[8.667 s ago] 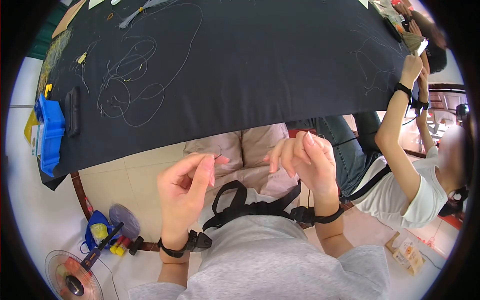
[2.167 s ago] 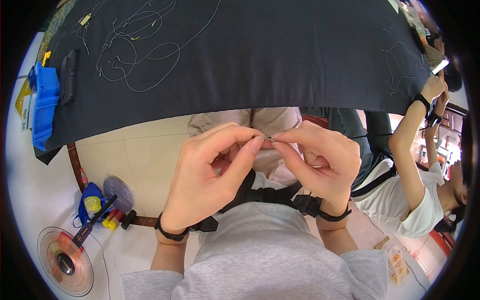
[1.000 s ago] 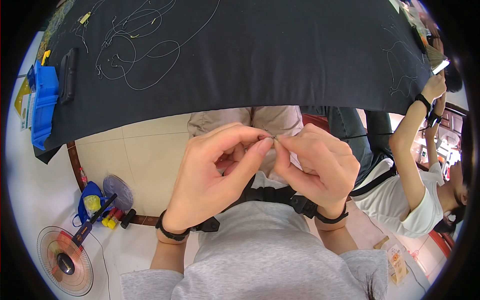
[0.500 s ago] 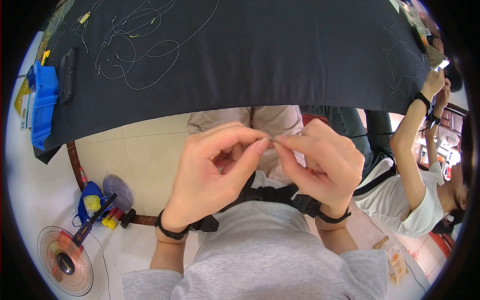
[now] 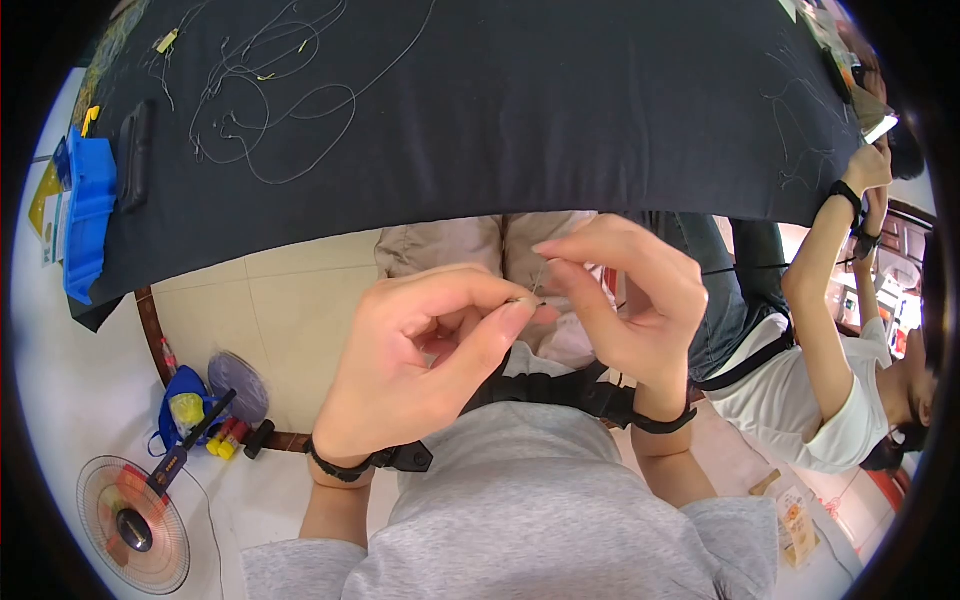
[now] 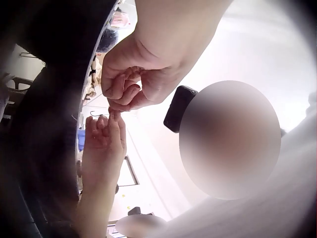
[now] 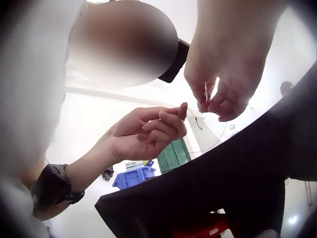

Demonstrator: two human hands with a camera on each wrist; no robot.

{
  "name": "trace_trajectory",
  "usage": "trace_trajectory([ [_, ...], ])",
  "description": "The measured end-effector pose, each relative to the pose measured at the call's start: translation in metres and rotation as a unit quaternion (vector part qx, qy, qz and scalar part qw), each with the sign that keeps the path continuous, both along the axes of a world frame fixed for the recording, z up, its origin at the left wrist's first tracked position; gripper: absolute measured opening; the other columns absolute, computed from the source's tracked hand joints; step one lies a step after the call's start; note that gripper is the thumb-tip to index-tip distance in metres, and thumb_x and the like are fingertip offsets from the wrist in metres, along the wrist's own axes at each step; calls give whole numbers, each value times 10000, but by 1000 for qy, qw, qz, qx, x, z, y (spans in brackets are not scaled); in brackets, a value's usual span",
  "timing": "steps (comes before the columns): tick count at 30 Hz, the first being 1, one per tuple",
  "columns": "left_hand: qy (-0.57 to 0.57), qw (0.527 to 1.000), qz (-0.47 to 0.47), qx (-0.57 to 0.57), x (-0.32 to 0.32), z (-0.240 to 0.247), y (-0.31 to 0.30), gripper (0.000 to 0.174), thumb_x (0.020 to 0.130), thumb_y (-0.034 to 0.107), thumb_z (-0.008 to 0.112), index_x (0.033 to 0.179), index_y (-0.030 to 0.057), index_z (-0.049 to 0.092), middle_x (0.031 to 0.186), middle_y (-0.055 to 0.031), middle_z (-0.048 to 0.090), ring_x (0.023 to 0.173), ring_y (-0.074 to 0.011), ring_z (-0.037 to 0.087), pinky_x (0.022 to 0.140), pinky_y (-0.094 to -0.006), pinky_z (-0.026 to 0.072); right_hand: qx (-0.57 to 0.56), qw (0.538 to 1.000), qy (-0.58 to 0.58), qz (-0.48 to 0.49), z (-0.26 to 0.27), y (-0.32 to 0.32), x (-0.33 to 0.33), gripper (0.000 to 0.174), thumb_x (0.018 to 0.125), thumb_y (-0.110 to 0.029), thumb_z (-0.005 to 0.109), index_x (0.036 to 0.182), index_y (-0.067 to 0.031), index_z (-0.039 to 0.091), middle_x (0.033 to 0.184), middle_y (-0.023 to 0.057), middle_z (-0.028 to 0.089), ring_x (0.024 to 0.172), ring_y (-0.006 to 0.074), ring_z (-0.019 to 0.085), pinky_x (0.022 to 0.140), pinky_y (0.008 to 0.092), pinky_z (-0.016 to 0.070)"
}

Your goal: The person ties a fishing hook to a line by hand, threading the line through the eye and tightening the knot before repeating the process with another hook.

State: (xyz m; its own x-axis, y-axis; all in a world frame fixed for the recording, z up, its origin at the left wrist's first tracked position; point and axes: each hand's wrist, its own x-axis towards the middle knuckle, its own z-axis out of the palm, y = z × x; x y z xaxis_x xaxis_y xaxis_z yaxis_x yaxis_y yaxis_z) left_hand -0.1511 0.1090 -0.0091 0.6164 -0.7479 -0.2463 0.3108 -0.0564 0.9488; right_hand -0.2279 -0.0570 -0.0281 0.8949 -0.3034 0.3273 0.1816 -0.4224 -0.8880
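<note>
My left hand [image 5: 425,355] pinches a small dark fish hook between thumb and index finger, in front of my lap. Most of the hook is hidden by the fingertips; its curved end [image 6: 94,113] shows in the left wrist view. Slightly higher and to the right, my right hand [image 5: 645,290] pinches a thin fishing line [image 5: 540,280] between thumb and index finger. This short length of line spans the small gap between the two hands. The right wrist view shows the left hand [image 7: 151,131] beside the right hand [image 7: 228,82], fingertips close together.
Loops of grey line [image 5: 300,120] lie on the black-covered table [image 5: 520,130] ahead, with a yellow tag [image 5: 167,42]. At left stand a blue bin [image 5: 90,215] and a black case [image 5: 135,155]. Another person [image 5: 800,390] sits close on the right. A fan [image 5: 135,525] stands lower left.
My right hand has moved up and away from the left fingertips, and a stretch of line now shows between them. Earlier both hands' fingertips met; the left hand has dropped slightly.
</note>
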Motion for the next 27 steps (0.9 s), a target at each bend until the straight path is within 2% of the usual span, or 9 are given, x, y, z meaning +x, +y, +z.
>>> trace_trajectory([
  [5, 45, 999, 3, -2, 1, 7, 2, 91, 862, 2, 586, 897, -28, 665, 750, -5, 631, 533, 16, 405, 459, -161, 291, 100, 994, 38, 13, -5, 9, -5, 170, 750, 97, 621, 894, 14, 657, 763, 95, 661, 661, 155, 657, 600, 240, 505],
  [11, 43, 999, -20, -27, 2, 6, 6, 95, 851, -18, 583, 898, -31, 665, 757, -20, 640, 531, 18, 403, 459, -161, 288, 197, 975, 81, 63, -13, 13, -8, 168, 791, 67, 621, 941, 9, 669, 811, 84, 680, 689, 124, 650, 626, 233, 514],
  [17, 51, 998, -28, -27, 3, 9, 7, 102, 846, -33, 576, 903, -38, 660, 758, -30, 638, 531, 10, 407, 467, -167, 295, 361, 923, 72, 114, -23, 16, -5, 126, 839, 17, 625, 956, 17, 674, 848, 67, 683, 752, 114, 635, 657, 244, 519],
  [20, 69, 997, -12, -40, 3, 8, 6, 102, 848, -31, 575, 909, -44, 656, 770, -40, 633, 557, 1, 427, 483, -166, 311, 374, 915, 69, 134, -30, 18, -5, 120, 850, 6, 621, 957, 33, 668, 848, 78, 681, 761, 116, 628, 675, 252, 521],
  [23, 74, 996, 13, -53, 3, 6, 6, 102, 854, -26, 572, 914, -50, 651, 780, -52, 627, 599, -22, 474, 507, -168, 346, 437, 884, 105, 130, -29, 22, -8, 117, 862, -21, 621, 955, 34, 666, 835, 94, 676, 754, 126, 627, 672, 265, 524],
  [26, 60, 996, 24, -55, 5, 7, 6, 101, 860, -24, 567, 912, -54, 649, 775, -55, 622, 637, -56, 528, 527, -180, 383, 537, 821, 121, 153, -28, 25, -11, 111, 868, -37, 622, 943, 31, 665, 817, 104, 672, 740, 131, 629, 648, 271, 525],
  [27, 54, 997, 26, -55, 6, 8, 5, 100, 862, -24, 566, 911, -54, 648, 771, -56, 620, 648, -67, 545, 534, -185, 395, 532, 821, 135, 154, -26, 25, -12, 107, 867, -35, 623, 938, 33, 664, 806, 104, 671, 727, 133, 629, 639, 271, 524],
])
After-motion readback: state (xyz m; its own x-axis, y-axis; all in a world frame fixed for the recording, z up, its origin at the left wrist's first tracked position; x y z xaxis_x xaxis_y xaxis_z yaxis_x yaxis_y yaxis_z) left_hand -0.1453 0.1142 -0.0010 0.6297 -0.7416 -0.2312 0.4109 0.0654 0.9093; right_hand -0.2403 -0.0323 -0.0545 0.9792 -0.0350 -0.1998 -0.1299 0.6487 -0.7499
